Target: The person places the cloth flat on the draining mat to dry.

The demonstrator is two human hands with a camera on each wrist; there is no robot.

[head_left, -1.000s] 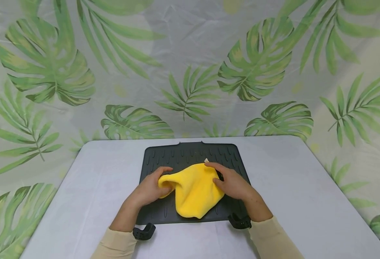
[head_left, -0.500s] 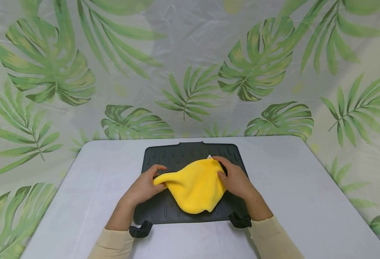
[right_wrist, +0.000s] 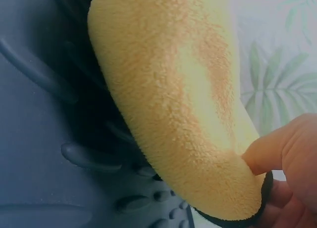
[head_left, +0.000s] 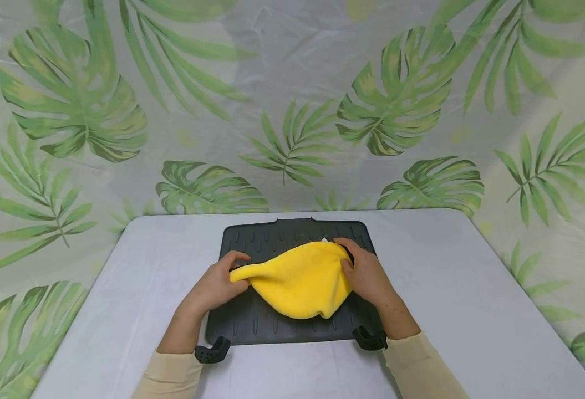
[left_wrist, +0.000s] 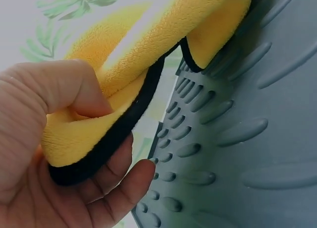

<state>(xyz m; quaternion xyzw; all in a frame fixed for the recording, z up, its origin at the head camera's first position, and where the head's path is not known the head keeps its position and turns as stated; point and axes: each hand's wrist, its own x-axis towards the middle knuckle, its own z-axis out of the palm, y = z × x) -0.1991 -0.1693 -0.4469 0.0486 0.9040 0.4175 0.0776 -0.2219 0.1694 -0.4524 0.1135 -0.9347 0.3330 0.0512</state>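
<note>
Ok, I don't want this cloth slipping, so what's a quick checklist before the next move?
1. Left hand holding: ok, thumb and fingers pinch one end of the yellow cloth.
2. Right hand holding: ok, it pinches the opposite end.
3. Cloth spread flat: not ok, it sags between the hands.
4. Black mat underneath: ok, it lies on the white table.
5. Cloth's lower edge clear of the mat: cannot tell.

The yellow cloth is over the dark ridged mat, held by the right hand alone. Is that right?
No, not alone: the left wrist view shows the left hand pinching the yellow cloth too. The right hand does hold it, over the dark ridged mat.
</note>
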